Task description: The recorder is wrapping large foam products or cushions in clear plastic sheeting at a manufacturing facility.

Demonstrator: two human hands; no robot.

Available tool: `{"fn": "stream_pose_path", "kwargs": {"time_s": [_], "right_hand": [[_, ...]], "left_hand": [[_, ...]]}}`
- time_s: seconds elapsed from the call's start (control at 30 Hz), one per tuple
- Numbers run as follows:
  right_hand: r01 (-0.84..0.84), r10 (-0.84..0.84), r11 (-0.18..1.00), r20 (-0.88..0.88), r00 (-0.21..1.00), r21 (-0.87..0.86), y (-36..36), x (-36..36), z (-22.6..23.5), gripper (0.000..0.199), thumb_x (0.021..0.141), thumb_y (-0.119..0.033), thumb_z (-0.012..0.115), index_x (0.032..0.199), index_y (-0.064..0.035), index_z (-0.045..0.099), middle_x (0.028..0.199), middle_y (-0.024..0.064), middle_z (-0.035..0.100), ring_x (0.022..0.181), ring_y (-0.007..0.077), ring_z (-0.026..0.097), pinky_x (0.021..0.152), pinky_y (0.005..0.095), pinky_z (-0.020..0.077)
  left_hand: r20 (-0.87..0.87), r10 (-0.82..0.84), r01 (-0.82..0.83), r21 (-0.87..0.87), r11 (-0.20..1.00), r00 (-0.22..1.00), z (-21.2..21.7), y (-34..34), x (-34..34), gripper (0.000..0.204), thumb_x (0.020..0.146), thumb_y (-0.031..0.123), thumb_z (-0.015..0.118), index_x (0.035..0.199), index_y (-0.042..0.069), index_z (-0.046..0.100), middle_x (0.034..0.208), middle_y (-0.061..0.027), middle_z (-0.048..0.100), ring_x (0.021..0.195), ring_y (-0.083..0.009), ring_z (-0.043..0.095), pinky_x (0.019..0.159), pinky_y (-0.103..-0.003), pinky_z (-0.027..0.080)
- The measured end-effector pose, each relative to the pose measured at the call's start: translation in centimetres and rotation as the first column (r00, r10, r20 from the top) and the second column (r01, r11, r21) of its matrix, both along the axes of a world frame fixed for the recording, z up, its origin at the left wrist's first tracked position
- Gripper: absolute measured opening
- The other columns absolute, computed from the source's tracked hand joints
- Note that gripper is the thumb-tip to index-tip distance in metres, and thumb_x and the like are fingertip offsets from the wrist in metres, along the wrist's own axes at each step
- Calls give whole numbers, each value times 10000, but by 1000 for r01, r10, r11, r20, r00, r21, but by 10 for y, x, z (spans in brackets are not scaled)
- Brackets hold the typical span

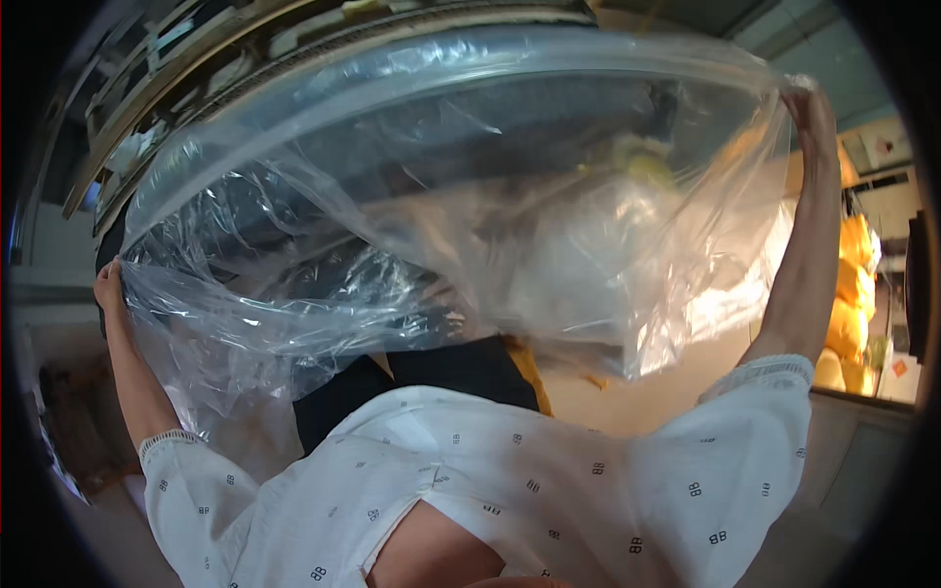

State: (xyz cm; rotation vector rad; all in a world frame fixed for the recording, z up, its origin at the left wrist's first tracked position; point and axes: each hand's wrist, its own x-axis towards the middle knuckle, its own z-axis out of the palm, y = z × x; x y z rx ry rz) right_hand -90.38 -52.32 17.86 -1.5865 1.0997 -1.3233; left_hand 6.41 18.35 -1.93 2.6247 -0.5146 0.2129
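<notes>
A large sheet of clear plastic film (382, 318) spreads across the view between my two hands, creased and glossy. At the far left, my left hand (108, 282) is closed on one edge of it. My right hand (806, 95), raised higher at the upper right with the arm stretched out, grips the opposite corner. Through the film a long dark shape (510, 127) shows dimly, along with a blurred yellow-green patch; what they are cannot be made out. The film hangs in folds in front of my dark trousers (461, 367).
Wooden slats or a rack (176, 83) run along the far upper left, beyond the film. At the right, bright yellow bags or cloths (856, 284) are stacked in strong light. A brown object (83, 416) sits low at the left.
</notes>
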Motion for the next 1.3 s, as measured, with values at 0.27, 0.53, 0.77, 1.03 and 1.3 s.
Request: {"fn": "stream_pose_path", "kwargs": {"time_s": [0.27, 0.53, 0.77, 1.03, 1.3], "right_hand": [[-538, -60, 682, -771, 633, -495, 76, 201, -146, 401, 907, -347, 440, 1046, 1, 582, 1072, 153, 602, 942, 292, 595, 845, 380, 447], [-85, -181, 980, -983, 15, -181, 109, 255, -96, 413, 862, -452, 480, 855, -71, 638, 908, 175, 625, 863, 345, 590, 701, 438, 463], [-445, -510, 755, -858, 64, -481, 47, 198, -126, 282, 879, -286, 494, 957, -21, 548, 972, 169, 549, 903, 344, 538, 777, 432, 435], [-406, 146, 912, -875, 462, -62, 24, 253, -159, 547, 940, -388, 386, 1326, 0, 376, 1383, 192, 343, 1300, 302, 289, 1061, 353, 201], [-472, 112, 865, -850, 515, -172, 9, 249, -164, 512, 947, -368, 374, 1345, -45, 369, 1373, 176, 366, 1283, 298, 320, 1047, 340, 232]], "left_hand": [[-81, -33, 23, -126, 992, 996, 6, 108, -59, 351, 828, 296, 624, 988, -15, 648, 901, -66, 649, 844, -126, 575, 763, -261, 441], [-76, 1, -1, 6, 1000, 997, 42, 184, 2, 352, 845, 330, 596, 1009, 22, 646, 909, -46, 645, 846, -125, 566, 785, -252, 428], [-199, 54, -47, 38, 998, 979, 41, 142, -23, 412, 852, 383, 553, 1082, 49, 631, 1020, -77, 641, 963, -157, 572, 869, -272, 413], [-132, 13, -55, -319, 946, 991, 52, 71, -48, 395, 762, 435, 663, 934, 81, 687, 837, -25, 655, 765, -119, 574, 719, -264, 445], [64, 58, -40, -254, 966, 996, 71, -21, -113, 193, 774, 233, 631, 812, 50, 678, 740, -27, 616, 657, -94, 531, 581, -244, 440]]}}
